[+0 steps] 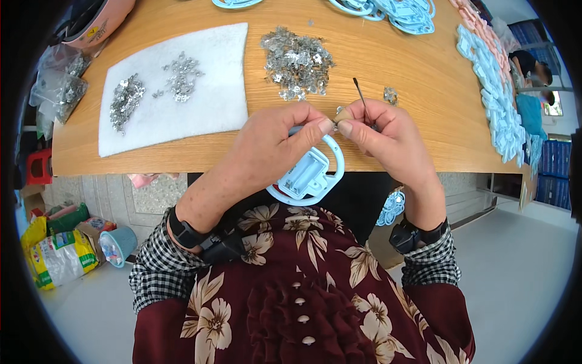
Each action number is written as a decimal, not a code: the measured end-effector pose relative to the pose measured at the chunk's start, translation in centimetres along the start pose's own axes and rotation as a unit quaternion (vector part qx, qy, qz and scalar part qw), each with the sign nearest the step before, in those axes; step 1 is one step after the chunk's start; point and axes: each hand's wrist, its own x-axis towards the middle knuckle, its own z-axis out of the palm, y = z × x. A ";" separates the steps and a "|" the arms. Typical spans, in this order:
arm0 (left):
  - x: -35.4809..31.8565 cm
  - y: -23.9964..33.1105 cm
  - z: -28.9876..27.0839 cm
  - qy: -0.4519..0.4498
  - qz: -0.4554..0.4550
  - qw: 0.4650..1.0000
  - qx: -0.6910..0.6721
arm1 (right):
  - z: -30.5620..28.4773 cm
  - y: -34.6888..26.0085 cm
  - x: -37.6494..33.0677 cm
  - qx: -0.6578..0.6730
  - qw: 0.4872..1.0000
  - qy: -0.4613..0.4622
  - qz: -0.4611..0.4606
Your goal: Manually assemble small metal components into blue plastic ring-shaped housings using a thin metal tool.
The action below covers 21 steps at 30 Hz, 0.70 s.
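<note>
At the table's near edge, the fingertips of my two hands almost meet. My left hand (276,142) is closed, thumb against forefinger, on something too small to make out. In my right hand (391,139) is a thin dark rod-like tool (359,91) with a slightly flattened end, pointing up between the fingers. The right thumb and forefinger also press together at a tiny piece that is mostly hidden. Beneath the left hand, a light blue rounded plastic frame (338,161) with a box-shaped compartment rests between my body and the table edge.
A heap of small metal clips (297,60) lies ahead on the wooden table (224,15). To its left, a white foam sheet (212,109) carries two smaller heaps. Blue plastic parts (500,115) line the right edge. Bagged metal pieces (63,88) and a pink helmet-like object (106,24) are left.
</note>
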 end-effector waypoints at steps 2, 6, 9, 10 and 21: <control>-0.2 0.1 -0.3 -0.004 0.002 1.000 0.005 | 0.3 -0.1 0.1 0.012 1.000 -0.007 0.008; -0.7 -0.2 -0.7 0.000 -0.033 0.998 -0.046 | 1.0 0.2 0.3 0.001 0.999 0.009 -0.033; -0.9 -1.6 -1.3 0.044 -0.016 0.998 -0.047 | 2.3 1.1 -0.2 0.015 0.991 0.048 -0.124; -0.9 -1.7 -1.5 0.044 -0.027 0.998 -0.046 | 2.7 1.0 -0.3 0.000 0.991 0.041 -0.126; -0.5 -2.0 -1.8 0.052 -0.084 0.995 -0.030 | 4.6 2.4 0.9 -0.203 0.943 0.075 -0.251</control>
